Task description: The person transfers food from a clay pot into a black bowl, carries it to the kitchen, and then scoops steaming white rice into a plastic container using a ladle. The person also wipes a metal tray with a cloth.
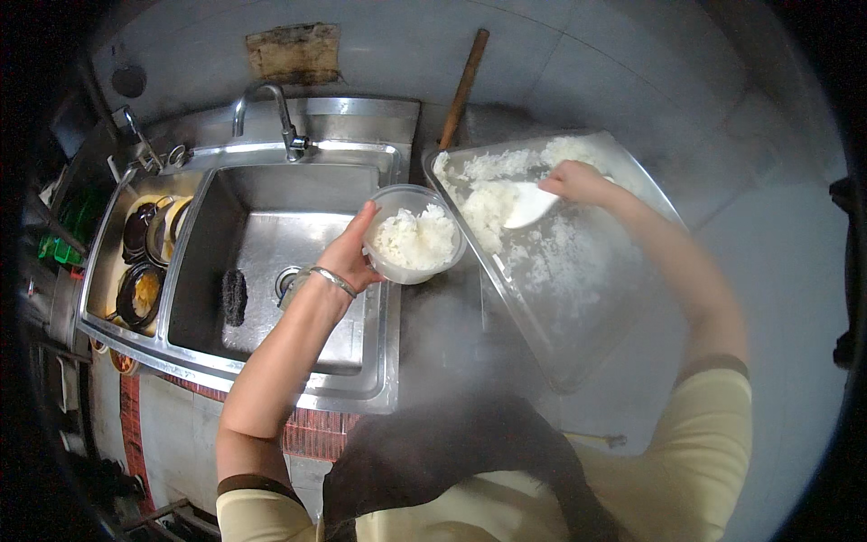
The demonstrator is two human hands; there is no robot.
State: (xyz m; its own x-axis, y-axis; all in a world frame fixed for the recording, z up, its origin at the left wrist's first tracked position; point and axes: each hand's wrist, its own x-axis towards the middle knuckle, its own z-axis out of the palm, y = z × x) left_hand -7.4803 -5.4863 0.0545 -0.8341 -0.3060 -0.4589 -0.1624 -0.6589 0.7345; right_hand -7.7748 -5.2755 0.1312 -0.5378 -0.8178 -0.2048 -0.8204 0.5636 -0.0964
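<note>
My left hand [352, 254] grips a round clear plastic bowl [411, 274] from its left side, over the right edge of the sink. White cooked rice [414, 237] is heaped in the bowl. In my right hand [572, 181] is a white rice paddle [530, 205], its blade against the rice [484, 206] inside a large metal tray [521, 315]. More rice lies along the tray's far side and is scattered over its middle. The paddle's handle is mostly hidden by my fingers. Steam blurs the tray's near part.
Left of the bowl is a stainless steel sink [389, 325] with a faucet [291, 129] and a dark scouring pad [234, 298]. Dark pots [140, 296] sit in the smaller basin at the far left. A wooden handle [464, 88] stands up behind the tray's left corner.
</note>
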